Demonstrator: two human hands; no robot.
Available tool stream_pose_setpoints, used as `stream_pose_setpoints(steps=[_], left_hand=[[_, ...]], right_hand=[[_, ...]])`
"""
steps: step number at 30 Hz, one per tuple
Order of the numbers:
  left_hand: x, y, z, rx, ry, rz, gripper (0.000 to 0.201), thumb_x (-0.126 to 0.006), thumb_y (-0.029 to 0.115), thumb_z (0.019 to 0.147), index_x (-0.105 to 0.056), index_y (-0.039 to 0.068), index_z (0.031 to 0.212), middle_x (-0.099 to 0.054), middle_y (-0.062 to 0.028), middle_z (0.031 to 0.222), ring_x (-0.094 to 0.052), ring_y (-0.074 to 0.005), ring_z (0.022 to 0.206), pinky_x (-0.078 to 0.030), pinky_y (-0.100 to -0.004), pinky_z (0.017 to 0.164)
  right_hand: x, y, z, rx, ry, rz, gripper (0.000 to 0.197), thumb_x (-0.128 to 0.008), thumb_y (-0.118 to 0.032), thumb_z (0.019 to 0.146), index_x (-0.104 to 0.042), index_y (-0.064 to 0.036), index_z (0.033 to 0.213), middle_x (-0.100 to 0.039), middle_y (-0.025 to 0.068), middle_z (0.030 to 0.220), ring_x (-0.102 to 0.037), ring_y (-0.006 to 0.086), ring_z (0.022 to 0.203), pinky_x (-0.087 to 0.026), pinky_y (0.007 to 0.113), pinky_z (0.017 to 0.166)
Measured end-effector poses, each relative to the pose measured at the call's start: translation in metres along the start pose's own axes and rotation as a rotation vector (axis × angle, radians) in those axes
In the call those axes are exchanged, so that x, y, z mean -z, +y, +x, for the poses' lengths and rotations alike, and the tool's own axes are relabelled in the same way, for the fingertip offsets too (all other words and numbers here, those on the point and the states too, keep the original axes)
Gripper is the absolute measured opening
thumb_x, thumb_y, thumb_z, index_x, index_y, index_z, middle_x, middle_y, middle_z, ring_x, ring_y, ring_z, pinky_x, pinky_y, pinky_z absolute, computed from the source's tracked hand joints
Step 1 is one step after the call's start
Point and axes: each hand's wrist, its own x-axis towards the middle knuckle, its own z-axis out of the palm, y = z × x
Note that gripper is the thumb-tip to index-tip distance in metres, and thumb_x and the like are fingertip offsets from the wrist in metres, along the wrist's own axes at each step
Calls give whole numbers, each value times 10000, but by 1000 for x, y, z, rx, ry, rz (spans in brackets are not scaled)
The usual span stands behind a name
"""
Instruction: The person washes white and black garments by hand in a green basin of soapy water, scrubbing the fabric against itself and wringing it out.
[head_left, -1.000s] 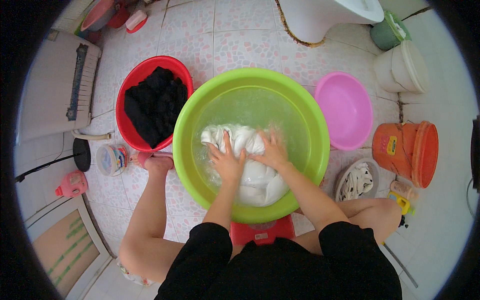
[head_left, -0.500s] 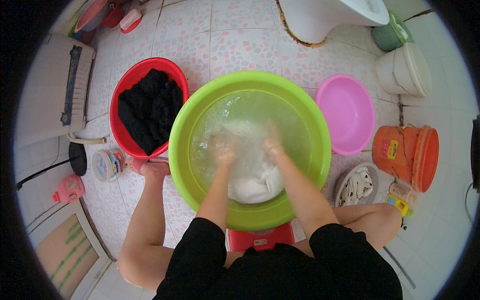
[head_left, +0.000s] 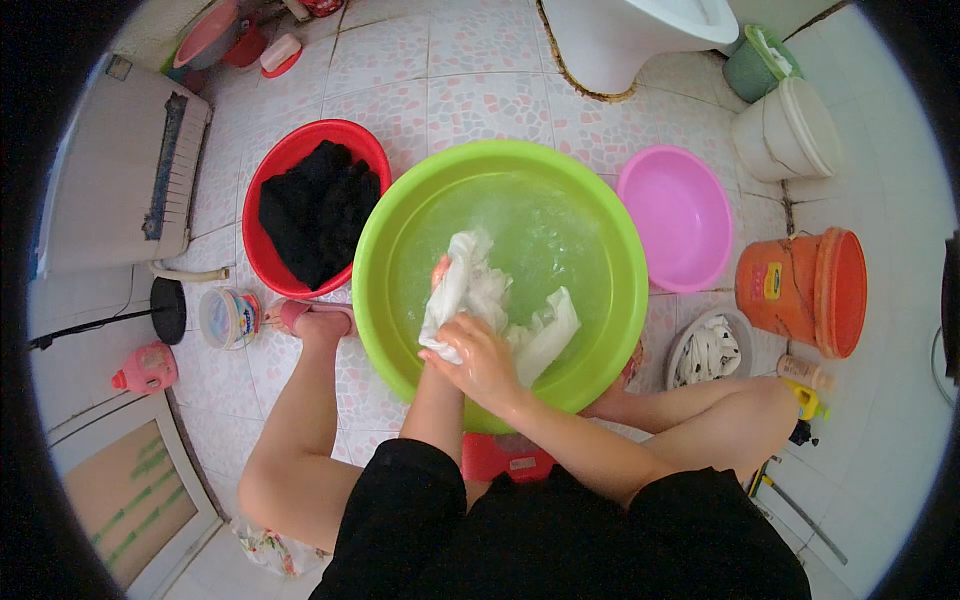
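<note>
— White cloth (head_left: 455,297), where?
— Lies within the lime-green basin (head_left: 500,153), bunched above cloudy water (head_left: 570,235), one end trailing off to the right
— Left hand (head_left: 440,272)?
— Mostly hidden by the cloth; whether it grips, cannot tell
— Right hand (head_left: 474,355)?
— Curls round the cloth's near end
— Flanks?
— Red basin (head_left: 254,225) holding black fabric (head_left: 315,215) sits at left, pink basin (head_left: 675,225) at right, both just beside the green one
</note>
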Motion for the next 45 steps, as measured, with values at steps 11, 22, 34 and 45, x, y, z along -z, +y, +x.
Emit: stream_pose_setpoints(steps=[11, 22, 34, 45], left_hand=[[8, -23, -24, -91, -37, 115, 369, -498, 419, 785, -553, 84, 931, -585, -64, 847, -544, -179, 733, -461, -336, 679], [-71, 28, -56, -247, 460, 1336, 408, -613, 296, 734, -526, 25, 1026, -543, -116, 894, -516, -226, 907, -389, -324, 801], [-24, -7, -47, -484, 528, 2092, 774, -625, 196, 671, -239, 261, 1339, -146, -290, 1321, -190, -449, 1218, -221, -547, 950], [37, -49, -31, -50, 595, 2481, 761, -575, 459, 703, -194, 323, 1348, -58, -256, 1376, -41, -532, 1223, -91, -717, 874]], right_hand=[[12, 16, 33, -31, 195, -124, 187, -564, -222, 706, -566, -56, 620, -587, 130, 687, -563, 295, 657, -434, 367, 539], [106, 109, 60, -291, -48, -487, 342, -517, -364, 778, -561, -110, 1003, -506, 178, 1079, -475, 331, 998, -404, 432, 798], [57, 136, 13, -158, -282, -797, 786, -625, -528, 650, -286, -297, 1320, -5, 125, 1423, 14, 415, 1280, -70, 666, 937], [33, 168, 0, -319, -313, -651, 808, -626, -510, 658, -240, -309, 1339, -34, 171, 1416, -17, 404, 1286, -89, 594, 989]])
